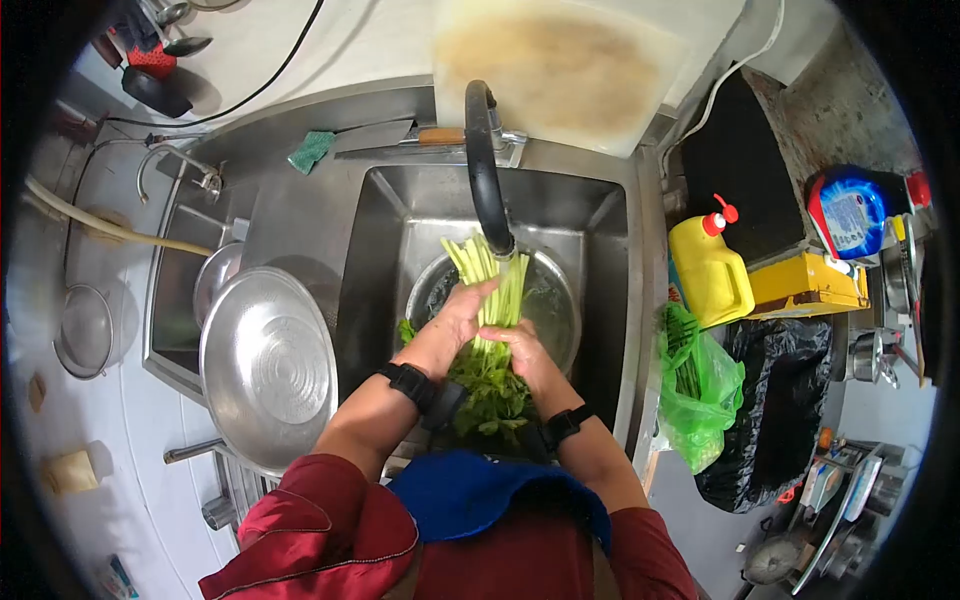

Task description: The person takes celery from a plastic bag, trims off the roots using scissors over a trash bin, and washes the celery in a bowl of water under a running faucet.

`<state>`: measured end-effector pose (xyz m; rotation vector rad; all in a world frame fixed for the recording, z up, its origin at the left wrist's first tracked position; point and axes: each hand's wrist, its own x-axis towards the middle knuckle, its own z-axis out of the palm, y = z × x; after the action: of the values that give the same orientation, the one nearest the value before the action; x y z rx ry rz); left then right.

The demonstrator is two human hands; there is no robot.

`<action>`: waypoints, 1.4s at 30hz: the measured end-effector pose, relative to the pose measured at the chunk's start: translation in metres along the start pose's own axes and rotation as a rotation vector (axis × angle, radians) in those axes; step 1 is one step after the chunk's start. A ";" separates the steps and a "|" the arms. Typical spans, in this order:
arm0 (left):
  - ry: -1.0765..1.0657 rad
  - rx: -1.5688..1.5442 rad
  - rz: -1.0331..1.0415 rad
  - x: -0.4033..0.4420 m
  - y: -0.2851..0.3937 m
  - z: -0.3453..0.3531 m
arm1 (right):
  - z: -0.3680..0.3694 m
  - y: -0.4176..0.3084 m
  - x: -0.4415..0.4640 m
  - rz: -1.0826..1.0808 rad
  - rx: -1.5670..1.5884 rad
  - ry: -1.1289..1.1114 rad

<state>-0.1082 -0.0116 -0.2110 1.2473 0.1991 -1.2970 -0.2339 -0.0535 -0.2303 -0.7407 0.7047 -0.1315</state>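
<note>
A bunch of leafy celery [512,290] lies across my two hands over the sink, its pale cut stalks pointing away from me and its green leaves toward my body. My left hand [463,310] is wrapped round the stalks from the left. Lower down, my right hand [518,347] grips the same bunch from the right. The black faucet spout [487,180] curves down to just above the stalks. Beneath them sits a round metal basin [568,300] with water in it, partly hidden by the celery and my hands.
The steel sink [610,250] surrounds the basin. To its left rests a large metal bowl [270,365]. A cleaver [375,137] and a green scouring pad [311,150] lie behind. On the right stand a yellow jug [705,270], a green plastic bag [700,400] and a black-lined bin [770,420].
</note>
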 end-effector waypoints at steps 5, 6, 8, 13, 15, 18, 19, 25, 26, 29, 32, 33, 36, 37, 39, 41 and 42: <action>-0.256 -0.202 -0.015 -0.020 0.011 -0.011 | 0.006 -0.014 -0.021 0.049 0.141 0.001; -0.235 -0.247 -0.016 -0.021 0.012 -0.010 | 0.004 -0.012 -0.021 0.060 0.202 -0.001; -0.174 -0.262 -0.026 -0.014 0.009 -0.010 | 0.001 -0.008 -0.021 0.066 0.241 -0.027; 0.188 -0.294 0.111 0.010 -0.005 0.001 | 0.003 -0.001 -0.020 0.050 0.274 -0.014; 0.205 -0.238 0.211 -0.017 0.004 0.022 | 0.003 0.001 -0.016 0.059 0.270 0.030; 0.122 0.113 0.426 -0.013 -0.010 0.015 | -0.003 0.001 -0.012 0.116 0.336 0.038; 0.111 0.147 0.467 -0.010 -0.012 0.010 | -0.003 0.004 -0.011 0.080 0.356 0.060; 0.006 -0.052 0.280 -0.017 -0.006 -0.002 | -0.002 0.003 -0.019 0.025 0.392 0.148; -0.033 -0.056 0.278 -0.016 -0.007 0.001 | -0.002 0.005 -0.016 0.026 0.391 0.149; 0.000 0.004 0.346 -0.015 -0.012 0.004 | 0.005 0.004 -0.018 -0.070 0.243 0.199; -0.011 -0.166 0.213 -0.015 -0.003 -0.010 | -0.009 -0.003 -0.015 0.009 0.350 0.081; -0.071 -0.238 0.178 -0.013 -0.002 -0.016 | -0.011 -0.004 -0.009 0.032 0.341 0.067; -0.143 -0.287 0.112 -0.022 0.001 -0.008 | 0.001 -0.027 -0.017 0.140 0.245 0.036; -0.150 -0.234 0.089 -0.023 0.002 -0.008 | -0.005 -0.017 -0.003 0.123 0.220 -0.039; -0.279 -0.111 0.003 -0.016 0.004 -0.019 | 0.001 -0.025 -0.004 0.128 0.103 -0.055; -0.263 -0.141 0.013 -0.010 0.002 -0.026 | 0.006 -0.032 -0.002 0.183 -0.027 -0.090; -0.249 -0.167 0.019 -0.008 0.000 -0.029 | 0.007 -0.033 0.002 0.183 -0.025 -0.092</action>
<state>-0.0963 0.0152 -0.2165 0.9355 0.1144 -1.3762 -0.2240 -0.0744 -0.2061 -0.6982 0.6842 0.0779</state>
